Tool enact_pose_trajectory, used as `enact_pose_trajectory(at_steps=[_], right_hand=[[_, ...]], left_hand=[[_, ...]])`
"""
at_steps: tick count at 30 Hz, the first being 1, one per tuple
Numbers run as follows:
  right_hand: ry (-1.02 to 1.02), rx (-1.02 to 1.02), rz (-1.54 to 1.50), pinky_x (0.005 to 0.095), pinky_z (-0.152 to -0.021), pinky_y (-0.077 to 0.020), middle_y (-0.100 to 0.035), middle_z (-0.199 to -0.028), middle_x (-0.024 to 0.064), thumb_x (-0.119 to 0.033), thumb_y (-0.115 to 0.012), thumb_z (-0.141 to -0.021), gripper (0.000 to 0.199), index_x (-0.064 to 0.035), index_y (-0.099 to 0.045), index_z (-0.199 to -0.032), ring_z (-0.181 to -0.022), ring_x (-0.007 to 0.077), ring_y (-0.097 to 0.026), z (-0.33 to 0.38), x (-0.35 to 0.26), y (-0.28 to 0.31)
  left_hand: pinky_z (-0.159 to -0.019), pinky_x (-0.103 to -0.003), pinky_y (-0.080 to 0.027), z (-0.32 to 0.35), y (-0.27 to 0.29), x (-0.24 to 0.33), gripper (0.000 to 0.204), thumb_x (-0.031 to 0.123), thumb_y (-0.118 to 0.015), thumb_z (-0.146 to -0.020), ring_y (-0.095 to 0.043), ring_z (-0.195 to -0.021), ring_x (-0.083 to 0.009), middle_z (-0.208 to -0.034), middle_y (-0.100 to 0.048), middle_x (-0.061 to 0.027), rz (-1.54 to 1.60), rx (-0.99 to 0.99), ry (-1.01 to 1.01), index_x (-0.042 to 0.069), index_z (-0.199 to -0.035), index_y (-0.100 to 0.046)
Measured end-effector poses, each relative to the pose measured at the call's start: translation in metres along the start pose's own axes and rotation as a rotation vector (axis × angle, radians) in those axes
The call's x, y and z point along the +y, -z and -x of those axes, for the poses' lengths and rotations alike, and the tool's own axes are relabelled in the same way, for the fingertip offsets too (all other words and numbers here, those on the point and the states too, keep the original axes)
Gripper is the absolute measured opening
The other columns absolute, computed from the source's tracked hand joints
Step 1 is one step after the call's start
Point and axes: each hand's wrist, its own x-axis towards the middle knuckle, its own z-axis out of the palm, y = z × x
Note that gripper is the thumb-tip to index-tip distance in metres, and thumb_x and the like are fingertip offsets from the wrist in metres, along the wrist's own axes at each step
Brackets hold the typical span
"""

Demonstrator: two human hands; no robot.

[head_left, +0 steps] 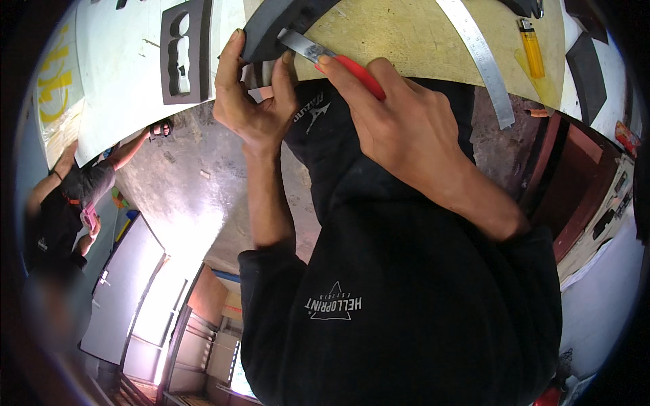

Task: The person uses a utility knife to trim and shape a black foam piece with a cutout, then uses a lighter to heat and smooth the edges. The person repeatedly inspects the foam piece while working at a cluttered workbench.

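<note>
"Head view: how should the cutting go?"
"Lightly, fingertips clear of the blade. The right hand is wrapped round the red-handled cutter; the left hand brackets the curved strip, its clamping unclear."
"Materials?"
"Top centre, the strip: matte, dark, probably foam. Cutter: shiny flat metal, smooth handle."

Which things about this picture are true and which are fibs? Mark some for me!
1. The right hand holds a red-handled tool. True.
2. The lighter is blue. False: it is yellow.
3. The metal ruler lies between the red-handled tool and the lighter. True.
4. The left hand is holding the lighter. False: it is at the curved dark piece.
5. The dark panel with cut-out openings is left of the left hand. True.
</note>
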Motion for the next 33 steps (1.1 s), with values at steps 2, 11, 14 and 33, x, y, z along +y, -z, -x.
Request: enact_pose_trajectory(at_steps=[2,11,14,33], right_hand=[[-0.006,-0.012,-0.002,0.0328,-0.045,-0.0533,-0.056,-0.09,0.0141,-0.012,-0.059,-0.083,0.046,-0.0048,-0.056,-0.128,-0.06,0.0231,-0.066,-0.006,-0.001,0.0],[-0.072,0.033,0.012,0.0341,-0.047,-0.0514,-0.052,-0.082,0.0082,-0.007,-0.066,-0.08,0.049,-0.0155,-0.06,-0.127,-0.053,0.0248,-0.062,-0.001,-0.008,0.001],[-0.088,0.037,0.029,0.0344,-0.047,-0.0514,-0.051,-0.081,0.008,-0.007,-0.066,-0.079,0.05,-0.0169,-0.059,-0.128,-0.054,0.0246,-0.062,0.0,-0.01,0.002],[-0.022,0.058,0.184,0.0304,-0.045,-0.0527,-0.054,-0.091,0.0074,-0.014,-0.063,-0.078,0.049,-0.0103,-0.058,-0.127,-0.062,0.0202,-0.064,-0.004,-0.009,0.0]], left_hand=[[-0.074,-0.031,-0.057,0.001,-0.002,-0.002,0.058,-0.001,-0.079,-0.071,-0.07,-0.087,-0.0261,-0.113,-0.064,-0.0213,0.009,0.023,-0.02,-0.007,-0.123,-0.053],[-0.072,-0.03,-0.057,0.007,0.001,0.002,0.058,-0.002,-0.079,-0.071,-0.07,-0.085,-0.0253,-0.113,-0.065,-0.0195,0.044,0.008,0.056,-0.006,-0.123,-0.054],[-0.072,-0.03,-0.057,0.003,0.003,0.006,0.058,-0.001,-0.078,-0.071,-0.07,-0.085,-0.0249,-0.114,-0.065,-0.019,0.0,-0.025,0.043,-0.005,-0.124,-0.054],[-0.07,-0.03,-0.055,0.0,0.001,0.0,0.059,0.0,-0.077,-0.071,-0.068,-0.079,-0.0223,-0.111,-0.066,-0.0164,0.028,-0.024,0.092,-0.003,-0.126,-0.055]])
